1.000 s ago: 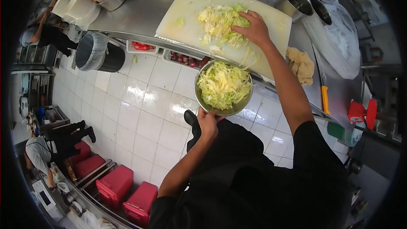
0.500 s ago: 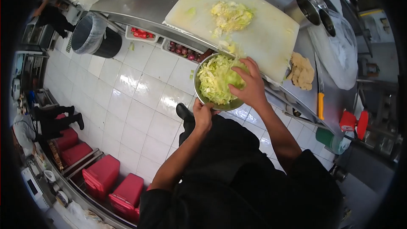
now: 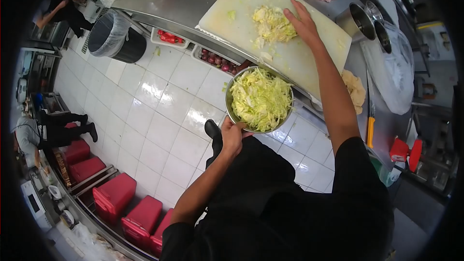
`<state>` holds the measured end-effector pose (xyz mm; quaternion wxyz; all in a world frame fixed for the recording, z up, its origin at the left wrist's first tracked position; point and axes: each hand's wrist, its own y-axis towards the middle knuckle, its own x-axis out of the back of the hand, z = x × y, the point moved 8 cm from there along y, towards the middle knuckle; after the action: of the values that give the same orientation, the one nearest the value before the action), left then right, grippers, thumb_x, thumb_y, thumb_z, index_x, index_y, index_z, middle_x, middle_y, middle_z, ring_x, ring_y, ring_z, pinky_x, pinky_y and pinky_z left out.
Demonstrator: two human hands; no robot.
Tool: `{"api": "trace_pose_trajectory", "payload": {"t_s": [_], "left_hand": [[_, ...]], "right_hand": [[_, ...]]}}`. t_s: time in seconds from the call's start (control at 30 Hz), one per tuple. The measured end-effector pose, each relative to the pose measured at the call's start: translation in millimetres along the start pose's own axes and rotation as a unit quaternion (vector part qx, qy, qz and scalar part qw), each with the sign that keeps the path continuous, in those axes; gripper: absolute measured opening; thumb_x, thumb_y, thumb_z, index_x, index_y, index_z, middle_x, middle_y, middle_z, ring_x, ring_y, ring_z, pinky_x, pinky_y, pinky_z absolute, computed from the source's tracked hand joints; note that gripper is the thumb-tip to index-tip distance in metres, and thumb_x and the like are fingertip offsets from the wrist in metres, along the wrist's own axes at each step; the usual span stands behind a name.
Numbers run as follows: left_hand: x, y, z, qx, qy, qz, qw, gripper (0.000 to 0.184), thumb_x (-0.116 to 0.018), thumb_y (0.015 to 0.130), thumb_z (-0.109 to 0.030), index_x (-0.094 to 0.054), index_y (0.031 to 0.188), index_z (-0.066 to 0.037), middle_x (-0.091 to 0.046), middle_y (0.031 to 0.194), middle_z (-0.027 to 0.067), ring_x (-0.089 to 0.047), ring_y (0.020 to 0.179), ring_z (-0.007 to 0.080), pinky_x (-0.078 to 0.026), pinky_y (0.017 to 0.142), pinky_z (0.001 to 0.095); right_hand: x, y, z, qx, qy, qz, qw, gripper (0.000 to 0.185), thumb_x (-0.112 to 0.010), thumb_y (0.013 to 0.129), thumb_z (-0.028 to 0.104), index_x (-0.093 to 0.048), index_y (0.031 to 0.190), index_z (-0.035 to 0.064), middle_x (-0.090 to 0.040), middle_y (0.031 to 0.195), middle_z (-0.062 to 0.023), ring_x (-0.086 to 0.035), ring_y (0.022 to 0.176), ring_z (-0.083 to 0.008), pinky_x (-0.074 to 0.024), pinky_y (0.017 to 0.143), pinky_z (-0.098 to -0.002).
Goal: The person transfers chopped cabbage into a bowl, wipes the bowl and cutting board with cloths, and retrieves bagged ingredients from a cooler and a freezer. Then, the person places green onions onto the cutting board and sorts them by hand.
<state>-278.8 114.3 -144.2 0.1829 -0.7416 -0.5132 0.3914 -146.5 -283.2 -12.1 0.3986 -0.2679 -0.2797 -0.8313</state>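
Observation:
A metal bowl [image 3: 228, 97] heaped with shredded cabbage [image 3: 260, 100] is held just off the counter's front edge. My left hand [image 3: 233, 134] grips its near rim, with the fingertips partly hidden under it. On the white cutting board [image 3: 314, 60] lies a smaller pile of shredded cabbage [image 3: 273, 25]. My right hand [image 3: 303, 23] is at the right side of that pile, fingers stretched out and apart, holding nothing. Loose shreds are scattered between the pile and the board's front edge.
A knife with an orange handle [image 3: 370, 132] and a tan cloth [image 3: 354, 91] lie right of the board. Metal pots [image 3: 355, 23] stand behind them. Below the counter are a lined bin [image 3: 130, 46] and a crate of onions [image 3: 215, 60]. Two other people are at the left.
My right hand went from the board pile to the bowl, then back to the board. The board pile is smaller and the bowl fuller. The camera view has shifted slightly.

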Motion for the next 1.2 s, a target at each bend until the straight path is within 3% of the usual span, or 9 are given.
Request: {"api": "trace_pose_trajectory", "payload": {"t_s": [0.2,0.33,0.57,0.67,0.77,0.9,1.0,1.13,1.2], "left_hand": [[7,6,-15,-0.018,0.005,-0.033,0.999,0.03,-0.049,0.08,0.008,-0.051,0.108,0.001,-0.064,0.102,0.0152,-0.07,0.08,0.0246,-0.064,0.058,0.0326],[15,18,-29,-0.029,0.022,-0.036,0.999,0.029,-0.05,0.08,0.007,-0.052,0.108,0.001,-0.064,0.1,0.0142,-0.069,0.079,0.0236,-0.063,0.057,0.0315],[19,43,-63,-0.056,0.027,0.007,0.998,0.03,-0.05,0.078,0.007,-0.053,0.107,0.002,-0.065,0.099,0.0147,-0.07,0.077,0.0231,-0.063,0.055,0.0309],[18,47,-72,-0.059,0.036,0.008,0.998,0.029,-0.05,0.078,0.007,-0.053,0.107,0.002,-0.065,0.096,0.0141,-0.069,0.075,0.0218,-0.063,0.055,0.0305],[17,45,-74,-0.058,0.026,0.015,0.998,0.029,-0.05,0.078,0.008,-0.053,0.107,0.002,-0.065,0.096,0.014,-0.069,0.075,0.0219,-0.063,0.055,0.0307],[18,45,-70,-0.049,0.029,0.019,0.998,0.029,-0.049,0.078,0.008,-0.053,0.107,0.003,-0.065,0.097,0.014,-0.069,0.076,0.0224,-0.063,0.056,0.0315],[20,42,-73,-0.05,0.031,0.009,0.998,0.029,-0.049,0.079,0.007,-0.054,0.107,0.002,-0.065,0.097,0.0139,-0.069,0.076,0.023,-0.064,0.057,0.0331],[23,40,-75,-0.03,0.035,0.009,0.999,0.03,-0.05,0.079,0.008,-0.055,0.108,0.001,-0.065,0.099,0.0136,-0.069,0.079,0.0222,-0.064,0.057,0.0333],[22,42,-77,-0.031,0.04,0.017,0.999,0.03,-0.05,0.079,0.009,-0.055,0.108,0.001,-0.065,0.099,0.0137,-0.069,0.079,0.0224,-0.064,0.057,0.0333]], "right_hand": [[-30,-18,44,0.111,-0.029,0.114,0.987,0.06,-0.072,0.081,0.044,-0.058,0.133,0.0164,-0.047,0.144,-0.0092,-0.042,0.135,-0.0264,-0.0333,0.111,-0.0363],[-29,-47,56,0.114,0.06,0.139,0.982,0.054,-0.078,0.076,0.027,-0.062,0.127,0.0159,-0.055,0.137,-0.0098,-0.051,0.127,-0.0255,-0.0394,0.107,-0.0339],[-39,-129,119,0.113,0.027,0.159,0.98,0.049,-0.074,0.08,0.015,-0.06,0.127,0.0084,-0.051,0.14,-0.0124,-0.047,0.131,-0.0247,-0.0352,0.11,-0.0337],[-35,-157,148,0.105,0.066,0.194,0.973,0.049,-0.073,0.081,0.015,-0.059,0.126,0.0061,-0.052,0.139,-0.0135,-0.048,0.131,-0.0259,-0.0364,0.109,-0.0338],[-20,-112,97,0.065,0.086,0.094,0.99,0.052,-0.075,0.082,0.026,-0.059,0.126,0.0044,-0.05,0.139,-0.017,-0.048,0.129,-0.0306,-0.0396,0.106,-0.0375],[5,19,18,0.036,-0.104,-0.09,0.99,0.057,-0.063,0.09,0.044,-0.058,0.127,0.0013,-0.049,0.14,-0.0206,-0.044,0.132,-0.0326,-0.0361,0.108,-0.0396],[-11,71,-11,0.041,-0.156,-0.136,0.977,0.057,-0.058,0.092,0.047,-0.058,0.128,0.0035,-0.05,0.14,-0.0171,-0.043,0.132,-0.031,-0.0351,0.109,-0.0398],[-64,51,27,0.15,-0.062,0.007,0.987,0.049,-0.059,0.094,0.04,-0.058,0.129,0.0059,-0.05,0.141,-0.0122,-0.047,0.13,-0.0276,-0.0368,0.108,-0.0368],[-74,18,47,0.103,0.044,0.072,0.991,0.045,-0.061,0.093,0.034,-0.058,0.129,0.0058,-0.051,0.14,-0.0123,-0.047,0.13,-0.0266,-0.0373,0.108,-0.036]]}}
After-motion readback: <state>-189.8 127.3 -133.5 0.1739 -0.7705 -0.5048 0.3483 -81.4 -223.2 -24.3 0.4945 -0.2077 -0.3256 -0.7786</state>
